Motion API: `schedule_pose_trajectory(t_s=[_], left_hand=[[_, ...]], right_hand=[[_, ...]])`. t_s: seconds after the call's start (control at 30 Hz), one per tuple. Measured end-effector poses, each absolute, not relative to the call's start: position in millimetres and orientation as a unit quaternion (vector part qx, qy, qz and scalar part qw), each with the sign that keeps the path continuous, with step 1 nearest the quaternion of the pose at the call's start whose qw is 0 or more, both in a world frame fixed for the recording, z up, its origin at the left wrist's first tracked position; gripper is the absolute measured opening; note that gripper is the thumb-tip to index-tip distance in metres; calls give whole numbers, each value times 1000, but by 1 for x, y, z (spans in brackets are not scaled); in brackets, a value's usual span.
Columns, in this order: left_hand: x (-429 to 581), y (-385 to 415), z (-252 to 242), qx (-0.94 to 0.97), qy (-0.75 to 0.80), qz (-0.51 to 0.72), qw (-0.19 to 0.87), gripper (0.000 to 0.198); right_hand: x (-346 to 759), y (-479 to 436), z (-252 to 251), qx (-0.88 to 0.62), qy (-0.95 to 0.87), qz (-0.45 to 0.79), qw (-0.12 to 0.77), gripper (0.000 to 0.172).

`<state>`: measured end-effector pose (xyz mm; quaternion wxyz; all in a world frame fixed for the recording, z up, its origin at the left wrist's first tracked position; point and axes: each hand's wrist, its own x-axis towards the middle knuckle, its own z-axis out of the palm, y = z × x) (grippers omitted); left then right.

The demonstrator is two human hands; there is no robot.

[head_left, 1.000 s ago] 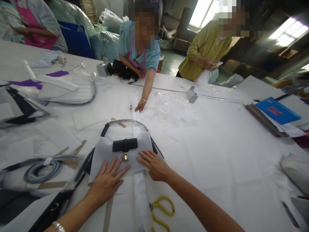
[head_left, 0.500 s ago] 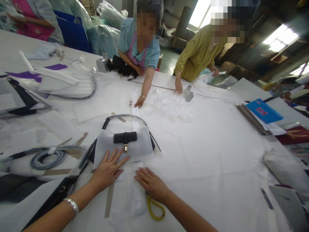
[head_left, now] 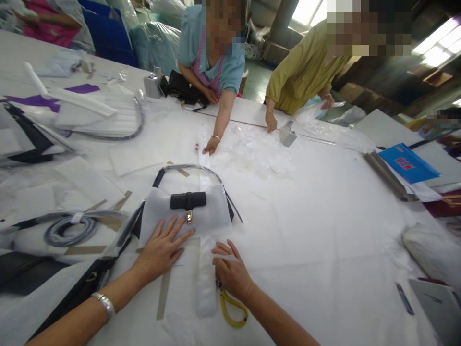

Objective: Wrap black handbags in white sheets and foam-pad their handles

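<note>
A handbag (head_left: 154, 209) lies in front of me, its body covered in thin white wrap, with a black flap tab (head_left: 188, 200) and a gold clasp (head_left: 189, 217). My left hand (head_left: 163, 243) rests flat on its lower front, fingers spread. My right hand (head_left: 232, 271) is closed in a pinch on a thin white strip (head_left: 227, 258) just right of a long white padded band (head_left: 206, 283). That band runs out from under the bag toward me. Below my right hand lies a yellow looped handle (head_left: 234, 321); its other end is partly hidden.
Across the table, a co-worker's hand (head_left: 211, 145) presses on the band's far end. A second person's hand (head_left: 271, 122) is near a grey block (head_left: 288, 135). Coiled wrapped straps (head_left: 72, 230) and other bags lie left; a blue folder (head_left: 408, 163) lies right.
My right hand has gone from lying flat to pinching the white strip. The padded band now shows plainly below the bag. My left hand stays on the bag.
</note>
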<state>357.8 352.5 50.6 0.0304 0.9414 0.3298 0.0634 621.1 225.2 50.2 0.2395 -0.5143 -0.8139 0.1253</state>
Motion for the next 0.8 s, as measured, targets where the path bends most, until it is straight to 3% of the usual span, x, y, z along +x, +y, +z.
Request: schedule_pose_trajectory(t_s=[0.13,0.23,0.33,0.6,0.8], left_hand=[[358,352,52,940,335,62,39,66],[359,352,53,940,334,60,44,65],[360,352,54,940,333,63,42,65],[358,351,52,940,336,52,38,65],[359,351,55,940,334,59,33,64]], right_hand=[[608,222,44,-656,-683,137,290,47],[602,227,38,-663,-666,104,327,49],[602,235,37,-581,-741,84,325,46],[608,254,47,-372,-882,51,285,12],[604,252,55,-277,-927,66,242,30]])
